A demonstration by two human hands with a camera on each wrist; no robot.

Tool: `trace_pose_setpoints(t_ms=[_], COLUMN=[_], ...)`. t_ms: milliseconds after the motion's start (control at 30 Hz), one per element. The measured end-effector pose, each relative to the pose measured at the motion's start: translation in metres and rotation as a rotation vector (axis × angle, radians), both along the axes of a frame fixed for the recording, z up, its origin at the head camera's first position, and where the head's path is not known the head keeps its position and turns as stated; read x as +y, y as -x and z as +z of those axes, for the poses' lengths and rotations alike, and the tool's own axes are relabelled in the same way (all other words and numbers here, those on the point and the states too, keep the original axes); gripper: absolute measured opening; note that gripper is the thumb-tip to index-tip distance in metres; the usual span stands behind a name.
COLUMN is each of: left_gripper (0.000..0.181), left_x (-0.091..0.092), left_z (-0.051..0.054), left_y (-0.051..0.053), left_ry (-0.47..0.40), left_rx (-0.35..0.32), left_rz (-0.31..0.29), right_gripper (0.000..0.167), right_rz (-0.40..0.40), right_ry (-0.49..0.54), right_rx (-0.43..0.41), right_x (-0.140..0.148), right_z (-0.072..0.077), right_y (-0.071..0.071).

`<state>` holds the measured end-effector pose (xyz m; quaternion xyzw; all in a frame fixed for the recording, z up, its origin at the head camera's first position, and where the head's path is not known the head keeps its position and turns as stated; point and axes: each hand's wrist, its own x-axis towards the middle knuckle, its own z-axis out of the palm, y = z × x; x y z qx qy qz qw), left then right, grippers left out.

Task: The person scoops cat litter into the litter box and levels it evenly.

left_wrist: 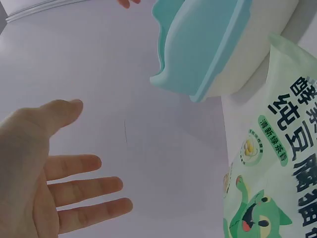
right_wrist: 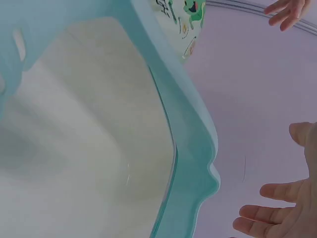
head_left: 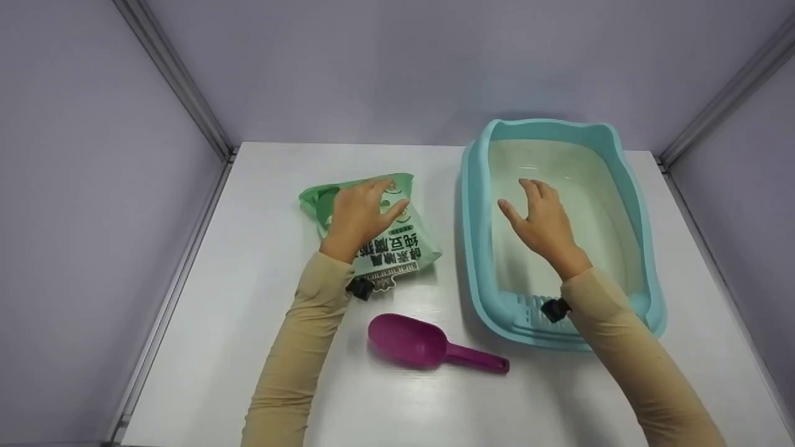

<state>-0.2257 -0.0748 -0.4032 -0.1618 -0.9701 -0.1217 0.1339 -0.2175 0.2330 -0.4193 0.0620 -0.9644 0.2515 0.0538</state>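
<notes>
My left hand (head_left: pixel 361 214) hovers over a green-and-white bag of tofu cat litter (head_left: pixel 404 248) lying on the table, with its thumb spread away from the fingers. In the left wrist view that hand (left_wrist: pixel 64 173) is apart from the bag (left_wrist: pixel 277 148). Above the inside of a blue litter box (head_left: pixel 475 236) is my right hand (head_left: pixel 543 220), its fingers extended and holding nothing. The right wrist view shows the box's pale inner floor (right_wrist: pixel 89 134) and the right hand (right_wrist: pixel 287 203) beside the rim. A magenta scoop (head_left: pixel 410 341) lies nearer me, untouched.
The white table (head_left: pixel 261 205) carries the bag, scoop and litter box. Pale walls (head_left: pixel 404 68) enclose it at the back and both sides, with metal strips (head_left: pixel 186 87) at the corners. A slotted blue step (head_left: pixel 528 316) forms the box's near end.
</notes>
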Motion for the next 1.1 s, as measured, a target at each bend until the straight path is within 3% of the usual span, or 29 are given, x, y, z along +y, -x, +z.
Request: trace_pose_setpoints(t_ms=[67, 167, 400, 767, 1100], left_gripper=[0.047, 0.039, 0.027, 0.022, 0.022], left_x=[0.001, 0.001, -0.003, -0.019, -0.035], left_z=[-0.005, -0.01, -0.02, -0.048, -0.074], left_y=[-0.004, -0.01, -0.022, -0.043, -0.061], left_ry=[-0.02, -0.048, -0.176, -0.32, -0.377], left_rx=[0.06, 0.097, 0.104, -0.015, -0.116], left_rz=[-0.026, -0.051, -0.106, -0.078, -0.02], right_gripper=[0.062, 0.058, 0.051, 0.033, 0.024], right_rz=[-0.004, -0.007, 0.035, 0.113, 0.167], right_ry=[0.038, 0.067, 0.095, 0.194, 0.234], right_rx=[-0.01, -0.016, 0.06, 0.213, 0.17], right_x=[-0.003, -0.008, -0.023, -0.058, -0.085], right_z=[-0.001, -0.002, -0.007, -0.025, -0.042], right_y=[-0.005, -0.013, -0.029, -0.062, -0.079])
